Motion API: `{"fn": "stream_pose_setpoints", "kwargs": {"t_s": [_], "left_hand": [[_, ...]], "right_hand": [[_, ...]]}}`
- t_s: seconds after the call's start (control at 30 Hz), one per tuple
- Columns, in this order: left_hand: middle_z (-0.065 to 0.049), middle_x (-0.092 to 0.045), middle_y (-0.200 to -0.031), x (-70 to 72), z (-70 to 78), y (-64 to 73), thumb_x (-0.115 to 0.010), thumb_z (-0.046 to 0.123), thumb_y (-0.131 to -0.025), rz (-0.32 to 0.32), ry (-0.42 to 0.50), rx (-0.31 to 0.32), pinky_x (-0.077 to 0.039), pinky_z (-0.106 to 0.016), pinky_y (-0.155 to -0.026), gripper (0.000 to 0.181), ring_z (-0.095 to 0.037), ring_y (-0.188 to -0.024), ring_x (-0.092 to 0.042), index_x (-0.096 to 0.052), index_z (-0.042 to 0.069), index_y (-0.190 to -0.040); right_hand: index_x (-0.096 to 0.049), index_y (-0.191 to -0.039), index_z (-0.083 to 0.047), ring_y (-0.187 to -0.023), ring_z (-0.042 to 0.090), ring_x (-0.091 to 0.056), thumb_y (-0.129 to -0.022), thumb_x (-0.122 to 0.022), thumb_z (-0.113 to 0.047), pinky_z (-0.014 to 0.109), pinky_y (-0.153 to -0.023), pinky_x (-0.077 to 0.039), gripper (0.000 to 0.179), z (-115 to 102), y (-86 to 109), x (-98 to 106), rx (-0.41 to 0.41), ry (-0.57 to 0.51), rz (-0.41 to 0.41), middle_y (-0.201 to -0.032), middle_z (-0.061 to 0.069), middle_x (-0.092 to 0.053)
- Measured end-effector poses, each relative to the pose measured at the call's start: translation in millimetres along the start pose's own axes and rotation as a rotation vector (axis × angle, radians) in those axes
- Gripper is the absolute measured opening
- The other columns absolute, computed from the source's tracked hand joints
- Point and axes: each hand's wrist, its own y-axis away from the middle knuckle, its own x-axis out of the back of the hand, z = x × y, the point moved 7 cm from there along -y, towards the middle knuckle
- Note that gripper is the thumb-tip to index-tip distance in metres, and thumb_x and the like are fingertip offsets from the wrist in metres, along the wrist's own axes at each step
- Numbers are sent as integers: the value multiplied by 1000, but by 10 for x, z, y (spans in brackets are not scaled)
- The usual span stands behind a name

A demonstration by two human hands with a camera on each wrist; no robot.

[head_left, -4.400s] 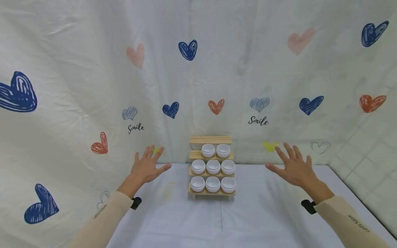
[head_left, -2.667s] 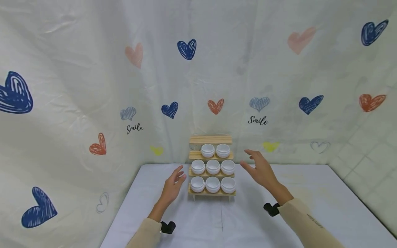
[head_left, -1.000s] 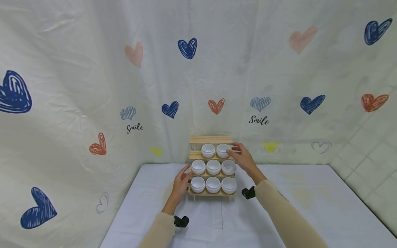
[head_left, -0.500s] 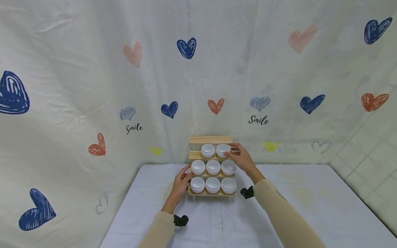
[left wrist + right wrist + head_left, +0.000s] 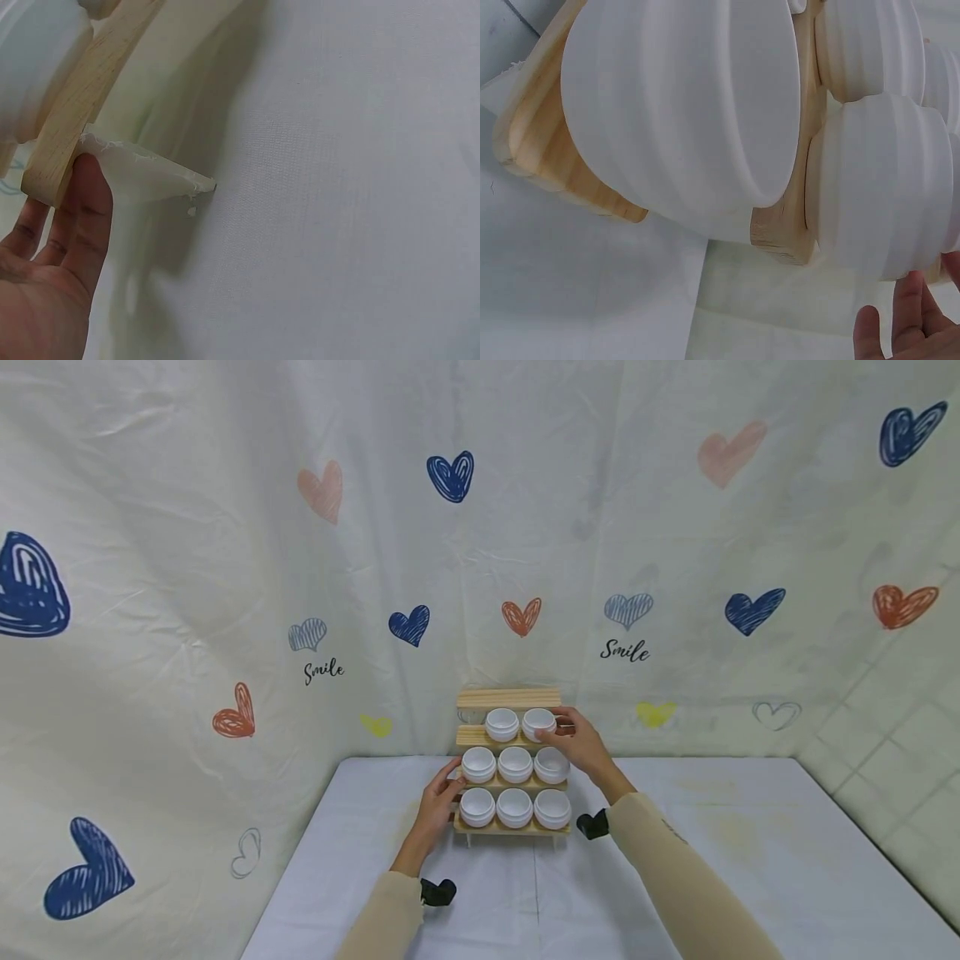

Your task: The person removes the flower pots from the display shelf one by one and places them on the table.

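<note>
A light wooden tiered stand (image 5: 510, 698) stands on the white-covered table, with small white bowls on its lower three tiers. My left hand (image 5: 433, 810) grips the stand's left side near the second tier; in the left wrist view its fingers (image 5: 90, 217) touch the end of a board. On the third tier, my right hand (image 5: 588, 752) holds the right-hand white bowl (image 5: 537, 718), thumb across its front, other fingers at its right side. That bowl still sits on its tier beside another bowl (image 5: 502, 724). The right wrist view shows the hand only partly.
The top board holds no bowl. Three bowls sit on the second tier, including a middle bowl (image 5: 515, 764), and three on the bottom one, including its middle bowl (image 5: 514, 807). A heart-printed white curtain (image 5: 480, 543) hangs behind the table (image 5: 712, 860).
Both hands came inward from spread-out positions, the left to the stand's side and the right to the third-tier bowl. Lately the right thumb has slid slightly left over that bowl.
</note>
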Motion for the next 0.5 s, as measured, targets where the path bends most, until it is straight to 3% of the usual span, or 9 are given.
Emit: {"fn": "stream_pose_setpoints", "kwargs": {"t_s": [0.37, 0.5], "left_hand": [[-3, -62, -111, -8, -11, -13, -56, 33, -105, -18, 21, 10, -54, -31, -69, 52, -11, -91, -63, -45, 28, -155], [-2, -62, -110, -10, -25, -17, -57, 34, -104, -19, 18, 18, -54, -31, -70, 51, -12, -92, -63, -46, 32, -154]], "right_hand": [[-44, -150, -17, -128, 31, -52, -89, -76, -49, 51, -109, -44, 75, -16, -26, -26, -2, 10, 3, -149, 15, -49], [-45, -148, -16, -125, 30, -52, -88, -76, -51, 49, -106, -45, 75, -15, -39, -41, 4, 13, 7, -147, 15, -50]]}}
